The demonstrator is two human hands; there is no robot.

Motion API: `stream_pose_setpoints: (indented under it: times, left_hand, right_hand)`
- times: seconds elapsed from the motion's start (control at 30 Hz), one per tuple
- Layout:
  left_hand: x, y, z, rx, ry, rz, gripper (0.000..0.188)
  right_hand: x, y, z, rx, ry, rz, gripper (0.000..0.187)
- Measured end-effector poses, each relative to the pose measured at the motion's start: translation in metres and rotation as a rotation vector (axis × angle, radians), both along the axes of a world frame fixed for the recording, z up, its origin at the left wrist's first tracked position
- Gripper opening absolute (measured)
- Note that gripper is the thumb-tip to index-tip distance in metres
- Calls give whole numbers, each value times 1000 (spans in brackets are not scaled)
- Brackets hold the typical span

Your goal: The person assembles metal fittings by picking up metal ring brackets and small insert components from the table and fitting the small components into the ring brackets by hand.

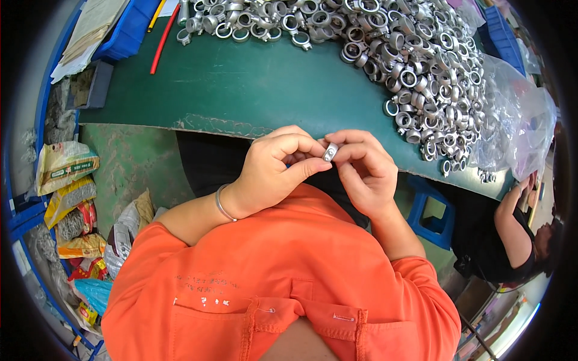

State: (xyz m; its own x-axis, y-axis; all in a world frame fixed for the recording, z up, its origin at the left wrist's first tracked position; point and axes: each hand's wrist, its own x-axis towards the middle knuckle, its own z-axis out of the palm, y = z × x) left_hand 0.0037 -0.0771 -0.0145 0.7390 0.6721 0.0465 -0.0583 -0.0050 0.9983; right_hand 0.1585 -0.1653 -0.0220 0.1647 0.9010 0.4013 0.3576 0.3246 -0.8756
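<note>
Grip: left hand (274, 161) and right hand (368, 171) are both clamped by their fingertips on a small metal piece (330, 151), above the orange shirt (283, 240) and just beside the bench (235, 84). Fingertip holding probably leaves its face uncovered. Silvery rings (421, 78) lie heaped along the bench's far and right sides, presumably for easy reach.

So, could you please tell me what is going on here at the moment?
A person in orange holds a small metal part between the left hand's thumb and fingers; the right hand's fingers are at it too, though their exact grip is unclear. Beyond, loose metal rings lie heaped on the green table. To the right sits another person in black.
</note>
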Motion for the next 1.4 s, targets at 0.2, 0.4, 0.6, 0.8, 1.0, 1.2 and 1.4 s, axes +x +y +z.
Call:
stream_pose_setpoints:
  times: [0.2, 0.4, 0.6, 0.8, 1.0, 1.2, 1.4]
  left_hand:
    - [-1, 3, -3, 222, 3, 6, 10]
    - [3, 2, -5, -285, -72, 54, 14]
    - [0, 13, 7, -1052, -122, -206, 22]
    - [-4, 11, 2, -866, -22, -125, 9]
    - [0, 7, 7, -764, -5, -65, 10]
    - [0, 9, 10, -692, -14, -55, 11]
    - [-2, 8, 9, -492, 26, -25, 10]
  right_hand:
    - [1, -1, 16, -467, 791, 23, 19]
    - [-8, 2, 3, -47, 631, 25, 28]
    - [12, 8, 17, 137, -242, 161, 30]
    - [49, 10, 20, -226, -1097, -661, 16]
    - [35, 12, 19, -86, -588, -212, 13]
    - [13, 13, 12, 113, -414, 19, 20]
    - [3, 2, 6, -291, 326, -53, 21]
